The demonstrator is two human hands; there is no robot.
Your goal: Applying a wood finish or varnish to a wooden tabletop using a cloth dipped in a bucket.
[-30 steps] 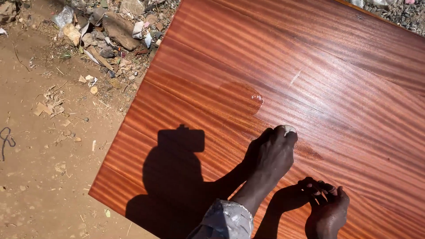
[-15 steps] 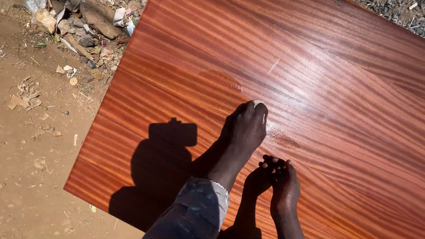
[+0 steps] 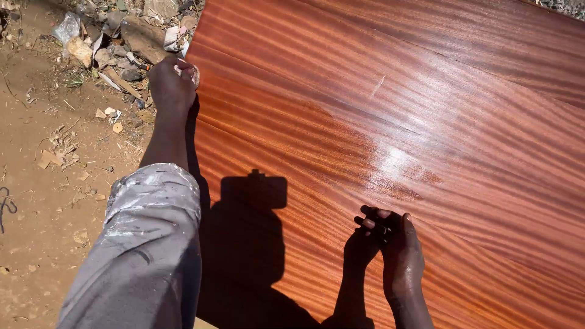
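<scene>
A large glossy reddish-brown wood panel (image 3: 426, 91) with striped grain fills most of the view. My left hand (image 3: 171, 85), on an arm in a paint-stained grey sleeve, reaches to the panel's left edge and presses a small pale pad (image 3: 194, 74) against it. My right hand (image 3: 397, 251) rests on its edge on the panel near the bottom, fingers curled in, with nothing visible in them. A wet shiny patch (image 3: 399, 166) lies on the surface above my right hand.
Bare brown dirt ground (image 3: 49, 201) lies left of the panel. A heap of stones, plastic scraps and rubbish (image 3: 116, 36) sits at the top left by the panel's corner. My head's shadow (image 3: 253, 201) falls on the wood.
My left hand has swept from the middle of the panel out to its left edge with the pad. My right hand has stayed curled on the panel near me.
</scene>
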